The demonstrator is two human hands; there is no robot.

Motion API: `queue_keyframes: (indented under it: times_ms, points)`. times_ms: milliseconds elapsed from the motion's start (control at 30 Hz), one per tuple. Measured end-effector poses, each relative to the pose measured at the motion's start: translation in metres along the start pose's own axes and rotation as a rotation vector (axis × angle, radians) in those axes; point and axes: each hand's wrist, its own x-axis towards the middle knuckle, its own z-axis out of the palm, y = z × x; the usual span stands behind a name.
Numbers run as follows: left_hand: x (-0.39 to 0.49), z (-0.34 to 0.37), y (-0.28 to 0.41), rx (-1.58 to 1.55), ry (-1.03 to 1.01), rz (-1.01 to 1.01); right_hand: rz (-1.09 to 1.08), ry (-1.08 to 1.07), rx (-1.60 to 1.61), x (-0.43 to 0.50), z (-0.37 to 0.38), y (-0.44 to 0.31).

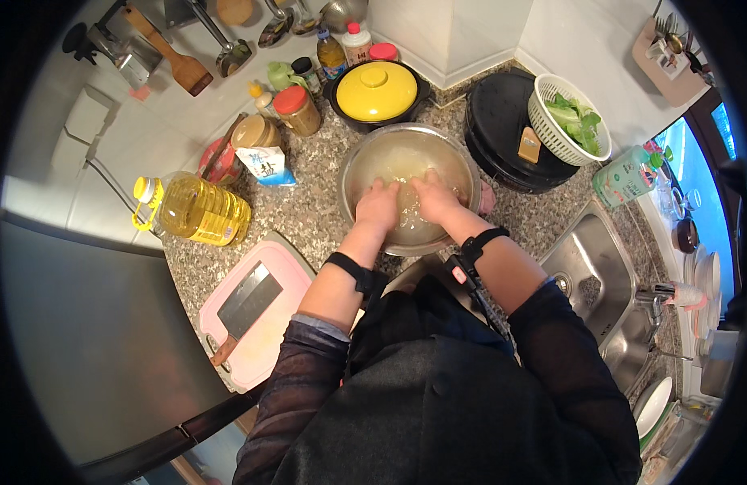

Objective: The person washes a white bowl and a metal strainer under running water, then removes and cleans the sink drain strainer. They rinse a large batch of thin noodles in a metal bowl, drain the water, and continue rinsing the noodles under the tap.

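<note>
A round stainless-steel basin (356, 233) of cloudy liquid stands on the granite counter in front of me. My left hand (378, 203) dips into its left half, fingers pointing away from me and sunk below the surface. Beside it, a small gap to the right, my right hand (435, 197) is in the liquid too, its fingertips blurred under the surface. Bright glints show between the two hands. The murky liquid hides whether either hand grips anything. Both wrists wear black straps.
Left of the basin are a cleaver (250, 300) on a pink cutting board (288, 327), an oil bottle (204, 209) and a salt bag (267, 165). Behind sits a yellow-lidded pot (376, 91). To the right are a white colander (567, 130) of leafy greens and a steel sink (592, 267).
</note>
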Motion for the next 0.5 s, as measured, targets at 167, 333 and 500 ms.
queue_keyframes:
  times_ms: [167, 333, 500]
  points:
    - [-0.006, -0.015, -0.018, -0.66, 0.151, 0.018, 0.011, -0.051, 0.998, -0.011, -0.024, 0.02]
    - [-0.025, -0.042, -0.021, -1.413, 0.024, 0.017, -0.123, 0.007, 1.372, -0.036, -0.058, 0.018]
    - [-0.032, -0.058, -0.019, -1.176, 0.107, 0.178, -0.27, -0.011, 1.26, -0.043, -0.084, 0.021]
